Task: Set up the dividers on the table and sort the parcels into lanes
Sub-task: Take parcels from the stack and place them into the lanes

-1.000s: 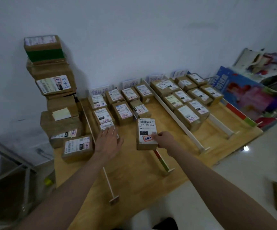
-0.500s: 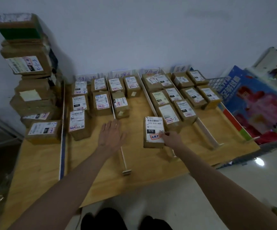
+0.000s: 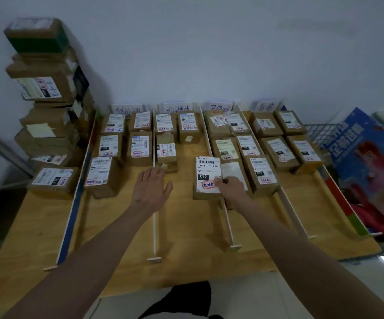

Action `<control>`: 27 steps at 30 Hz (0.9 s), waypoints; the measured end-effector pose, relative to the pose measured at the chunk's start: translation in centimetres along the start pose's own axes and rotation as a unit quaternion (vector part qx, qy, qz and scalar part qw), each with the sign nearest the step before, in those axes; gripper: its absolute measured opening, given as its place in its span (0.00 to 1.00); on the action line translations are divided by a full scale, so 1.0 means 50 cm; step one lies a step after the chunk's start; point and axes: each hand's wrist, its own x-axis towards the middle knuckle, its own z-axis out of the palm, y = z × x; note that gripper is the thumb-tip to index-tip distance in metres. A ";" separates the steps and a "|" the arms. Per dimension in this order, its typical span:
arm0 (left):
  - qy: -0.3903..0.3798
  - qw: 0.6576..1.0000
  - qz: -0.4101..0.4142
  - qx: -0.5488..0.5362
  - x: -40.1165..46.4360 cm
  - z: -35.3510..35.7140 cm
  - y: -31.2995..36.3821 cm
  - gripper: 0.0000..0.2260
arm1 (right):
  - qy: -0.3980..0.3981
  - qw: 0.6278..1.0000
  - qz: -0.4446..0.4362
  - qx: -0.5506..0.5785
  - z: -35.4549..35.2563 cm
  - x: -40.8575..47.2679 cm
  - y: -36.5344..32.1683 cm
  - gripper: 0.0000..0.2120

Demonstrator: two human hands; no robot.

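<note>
While the right hand pinches a parcel, the left hand hovers spread above the wooden table.

Dim, bluish light; soft focus; wide-angle bending at edges

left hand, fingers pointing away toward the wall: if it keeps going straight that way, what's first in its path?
Most likely the brown parcel with the torn flap, first in the second lane right beyond the left hand. The fingertips look just short of its near edge, over the thin white divider. Depth is unclear, so the hand might pass above it.
</note>
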 end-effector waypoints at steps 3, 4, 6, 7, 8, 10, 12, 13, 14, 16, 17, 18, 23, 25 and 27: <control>-0.004 1.000 -0.012 -0.009 0.050 0.016 0.002 0.26 | -0.018 1.000 -0.005 -0.020 0.006 0.069 -0.026 0.17; -0.004 1.000 -0.017 -0.011 0.070 0.021 0.001 0.26 | -0.023 1.000 -0.003 -0.019 0.010 0.095 -0.034 0.17; -0.009 0.999 -0.029 -0.021 0.114 0.029 -0.003 0.25 | -0.033 0.999 0.004 -0.017 0.018 0.151 -0.050 0.17; -0.011 0.999 -0.037 -0.029 0.135 0.033 -0.006 0.25 | -0.037 0.999 0.006 -0.022 0.023 0.175 -0.060 0.17; -0.015 0.998 -0.045 -0.037 0.156 0.037 -0.008 0.25 | -0.043 0.999 0.008 -0.029 0.028 0.200 -0.069 0.17; -0.022 0.997 -0.056 -0.043 0.194 0.047 -0.013 0.25 | -0.056 0.998 0.007 -0.041 0.042 0.246 -0.085 0.16; -0.032 0.996 -0.066 -0.046 0.232 0.060 -0.021 0.26 | -0.063 0.997 0.015 -0.040 0.058 0.292 -0.097 0.15; -0.037 0.995 -0.072 -0.051 0.250 0.068 -0.027 0.26 | -0.066 0.997 0.021 -0.038 0.068 0.312 -0.101 0.14; -0.043 0.995 -0.077 -0.056 0.267 0.076 -0.032 0.26 | -0.070 0.996 0.029 -0.037 0.077 0.332 -0.102 0.14; -0.058 0.993 -0.081 -0.059 0.298 0.092 -0.044 0.26 | -0.083 0.995 0.042 -0.040 0.098 0.369 -0.103 0.13; -0.065 0.993 -0.083 -0.058 0.312 0.101 -0.050 0.26 | -0.091 0.994 0.046 -0.041 0.108 0.384 -0.105 0.12; -0.070 0.992 -0.086 -0.056 0.326 0.109 -0.055 0.26 | -0.098 0.993 0.050 -0.042 0.118 0.401 -0.106 0.12; -0.064 0.993 -0.085 -0.048 0.371 0.141 -0.067 0.24 | -0.113 0.990 0.065 -0.060 0.155 0.470 -0.103 0.12; -0.060 0.993 -0.084 -0.054 0.378 0.150 -0.068 0.24 | -0.112 0.990 0.071 -0.057 0.162 0.488 -0.101 0.11; -0.063 0.993 -0.084 -0.058 0.379 0.156 -0.066 0.24 | -0.111 0.989 0.071 -0.060 0.169 0.500 -0.101 0.11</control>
